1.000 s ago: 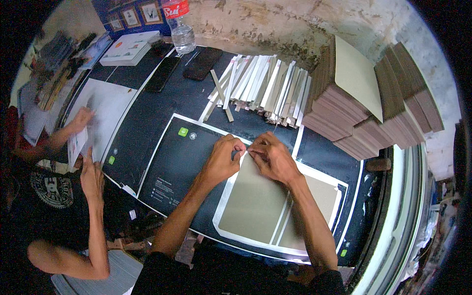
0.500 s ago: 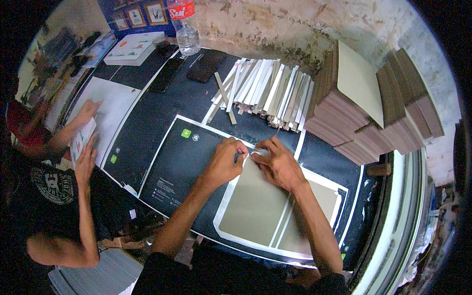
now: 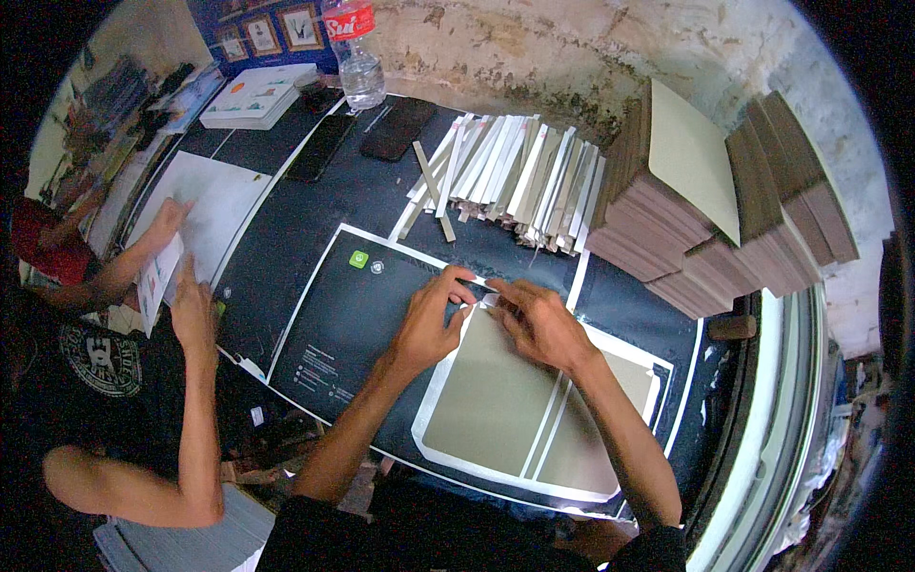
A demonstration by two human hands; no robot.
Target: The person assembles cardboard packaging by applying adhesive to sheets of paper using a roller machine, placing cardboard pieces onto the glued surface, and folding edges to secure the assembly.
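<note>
White-edged sheet: right under the fingertips now, its upper-left corner at the grip, the rest spreading toward the wearer and rightward
Boards on it: 2 grey panels, 1 just below the fingertips, 1 farther right, partly behind the right forearm; 1 narrow strip between them
Left hand: index and thumb curled at the corner, tips a little apart; can't tell if paper is caught between
Right hand: fingers bunched just beside the left's, bent down at the same edge; can't tell if pinching or only pressing
Progress: 2 panels and strip look laid, that much done; the corner is being worked; left and near margins lie flat, not turned in, so those look left
Dark printed sheet: 1, left of the grip
Strip pile: 1, just beyond the grip, too many strips to count
Board stacks: at least 3, beyond and right
Bottle: 1, far beyond, leftward
Co-worker's hands: 2, well left, over a white sheet
</note>
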